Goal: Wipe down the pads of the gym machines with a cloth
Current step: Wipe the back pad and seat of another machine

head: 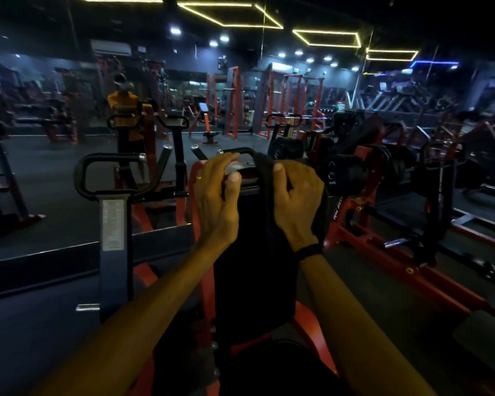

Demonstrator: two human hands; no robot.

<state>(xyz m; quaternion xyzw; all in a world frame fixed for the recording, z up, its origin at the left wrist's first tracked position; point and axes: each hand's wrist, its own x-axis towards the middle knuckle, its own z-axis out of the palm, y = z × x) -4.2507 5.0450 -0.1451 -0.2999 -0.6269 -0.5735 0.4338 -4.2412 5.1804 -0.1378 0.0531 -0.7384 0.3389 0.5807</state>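
A black upright back pad on a red-framed machine stands right in front of me. Over its top edge hangs a dark cloth. My right hand grips this cloth at the pad's upper right corner, fingers curled over it. At the pad's upper left corner, my left hand curls its fingers round a small pale object; I cannot tell what that object is. A dark seat pad lies below, mostly in shadow.
A black loop handle on a grey arm stands to the left. Behind it a mirror shows a person in an orange shirt. A red plate-loaded machine crowds the right side. Red racks stand far back.
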